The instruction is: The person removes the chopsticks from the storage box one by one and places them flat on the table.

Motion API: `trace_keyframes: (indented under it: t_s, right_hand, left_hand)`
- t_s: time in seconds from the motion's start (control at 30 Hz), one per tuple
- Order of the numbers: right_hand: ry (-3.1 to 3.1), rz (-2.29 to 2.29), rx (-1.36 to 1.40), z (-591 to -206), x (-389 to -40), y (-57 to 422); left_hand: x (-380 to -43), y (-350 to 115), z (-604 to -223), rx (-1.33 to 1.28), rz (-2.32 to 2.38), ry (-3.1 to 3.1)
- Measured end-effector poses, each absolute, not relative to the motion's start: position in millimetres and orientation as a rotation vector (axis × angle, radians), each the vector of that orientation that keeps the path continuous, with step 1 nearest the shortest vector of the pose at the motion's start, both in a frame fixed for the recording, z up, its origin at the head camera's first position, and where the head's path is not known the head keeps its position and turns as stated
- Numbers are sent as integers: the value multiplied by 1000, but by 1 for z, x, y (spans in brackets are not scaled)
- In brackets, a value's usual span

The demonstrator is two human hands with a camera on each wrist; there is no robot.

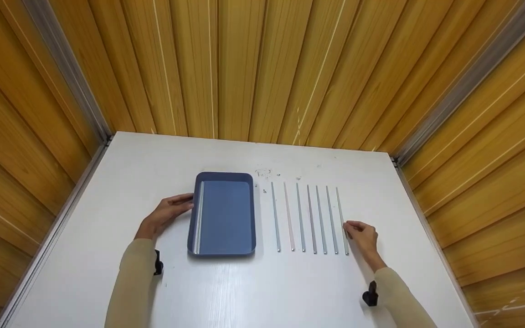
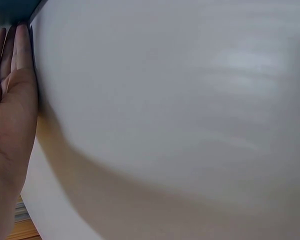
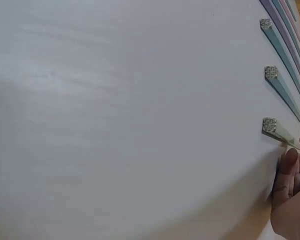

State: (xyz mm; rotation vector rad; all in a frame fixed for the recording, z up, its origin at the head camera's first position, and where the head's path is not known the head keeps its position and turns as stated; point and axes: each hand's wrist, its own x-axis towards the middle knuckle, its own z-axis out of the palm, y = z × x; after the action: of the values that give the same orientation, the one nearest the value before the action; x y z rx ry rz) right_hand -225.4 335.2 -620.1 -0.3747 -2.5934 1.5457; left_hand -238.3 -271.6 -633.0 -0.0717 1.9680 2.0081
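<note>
A blue rectangular tray (image 1: 226, 218) lies on the white table, with pale chopsticks (image 1: 200, 214) lengthwise along its left side. My left hand (image 1: 167, 214) touches the tray's left edge with its fingers stretched out; in the left wrist view these fingers (image 2: 23, 47) meet the tray's side (image 2: 15, 11). To the right of the tray, several chopsticks lie in a row, roughly parallel. At the row's right end, my right hand (image 1: 363, 234) pinches the pale green chopstick (image 1: 340, 207) between thumb and fingers. Its patterned square end (image 3: 269, 125) shows in the right wrist view, apparently on the table.
Blue (image 1: 275, 216), pink (image 1: 289, 216) and purple (image 1: 311, 218) chopsticks are in the row, narrow gaps between them. Dark specks (image 1: 263, 173) mark the table (image 1: 299, 291) behind the row. Yellow wood-look panels (image 1: 235, 68) wall the table at the back and sides.
</note>
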Motion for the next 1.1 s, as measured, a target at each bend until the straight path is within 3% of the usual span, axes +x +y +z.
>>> trace_keyframes:
  t_s: [0.23, 0.53, 1.1]
  right_hand:
    - [-2586, 1612, -317, -597, -242, 324]
    - [-2666, 1613, -51, -562, -272, 292]
    - [-2647, 1653, 348, -530, -293, 189]
  left_hand:
    - [-240, -275, -631, -80, 2023, 1968]
    - [-239, -276, -626, -125, 2031, 1958]
    - [-239, -270, -629, -136, 2013, 1942]
